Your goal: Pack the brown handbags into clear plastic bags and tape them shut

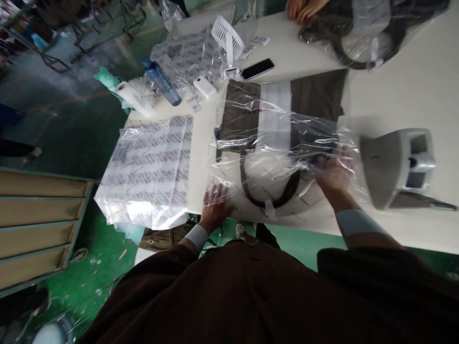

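A dark olive fabric bag (272, 114) lies on the white table (401, 91) inside a clear plastic film (258, 165), with a white strip across it. Its black strap (268, 196) curls in a loop under the film. My left hand (215, 208) rests flat on the film's near edge, fingers spread. My right hand (333, 172) is blurred and gathers the film over the bag's dark end. A stack of printed plastic bags (147, 172) lies to the left of my left hand.
A grey-and-white appliance (398, 167) stands right of my right hand. A co-worker's hands (304, 9) work at a wrapped item across the table. Beyond are a phone (257, 69), a blue bottle (161, 81), a small white fan (227, 40) and a paper roll (134, 98).
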Motion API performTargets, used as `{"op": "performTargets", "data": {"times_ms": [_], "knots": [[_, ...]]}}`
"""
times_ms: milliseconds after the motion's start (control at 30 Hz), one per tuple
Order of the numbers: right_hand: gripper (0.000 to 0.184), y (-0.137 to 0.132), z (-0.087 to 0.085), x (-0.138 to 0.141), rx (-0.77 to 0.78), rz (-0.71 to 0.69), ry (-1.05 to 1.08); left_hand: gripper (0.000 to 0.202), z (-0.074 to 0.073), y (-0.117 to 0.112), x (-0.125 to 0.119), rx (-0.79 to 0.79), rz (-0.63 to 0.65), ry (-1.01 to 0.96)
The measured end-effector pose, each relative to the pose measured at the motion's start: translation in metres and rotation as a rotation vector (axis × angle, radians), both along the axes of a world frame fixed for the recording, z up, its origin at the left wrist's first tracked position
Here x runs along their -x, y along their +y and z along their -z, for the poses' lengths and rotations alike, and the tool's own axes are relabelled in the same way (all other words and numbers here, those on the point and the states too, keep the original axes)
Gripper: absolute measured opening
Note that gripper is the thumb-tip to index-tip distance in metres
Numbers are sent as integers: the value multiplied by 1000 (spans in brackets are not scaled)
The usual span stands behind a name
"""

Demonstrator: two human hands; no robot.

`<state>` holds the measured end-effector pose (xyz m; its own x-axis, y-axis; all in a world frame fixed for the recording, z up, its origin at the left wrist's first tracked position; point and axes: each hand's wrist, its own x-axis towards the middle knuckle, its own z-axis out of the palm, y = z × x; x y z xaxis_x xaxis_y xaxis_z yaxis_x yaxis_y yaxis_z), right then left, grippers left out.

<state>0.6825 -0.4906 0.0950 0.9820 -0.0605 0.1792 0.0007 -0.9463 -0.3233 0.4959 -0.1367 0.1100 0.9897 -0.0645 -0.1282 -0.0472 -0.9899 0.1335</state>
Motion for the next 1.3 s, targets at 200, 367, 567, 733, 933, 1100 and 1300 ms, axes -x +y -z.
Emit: {"op": "performTargets", "data": {"times_ms": [200,367,567,733,933,1100,1300], "knots": [[48,-12,-14,119,151,-120,-2,48,1,4,24,74,-35,-57],[42,9,-13,173,121,-251,-103,47,-16,-44,11,248,223,-79],[44,50,-8,193,55,-464,-67,53,-22,-108,-20,229,317,-117],[33,52,-3,196,41,-430,-24,27,-25,-122,-38,147,375,-80],[33,47,-2,195,16,-445,-41,29,-23,-109,-53,85,453,-154],[31,48,2,197,4,-446,-78,42,-7,-104,-38,138,434,-107],[32,52,-5,198,-34,-416,-107,44,-9,-101,-29,282,529,-91]]}}
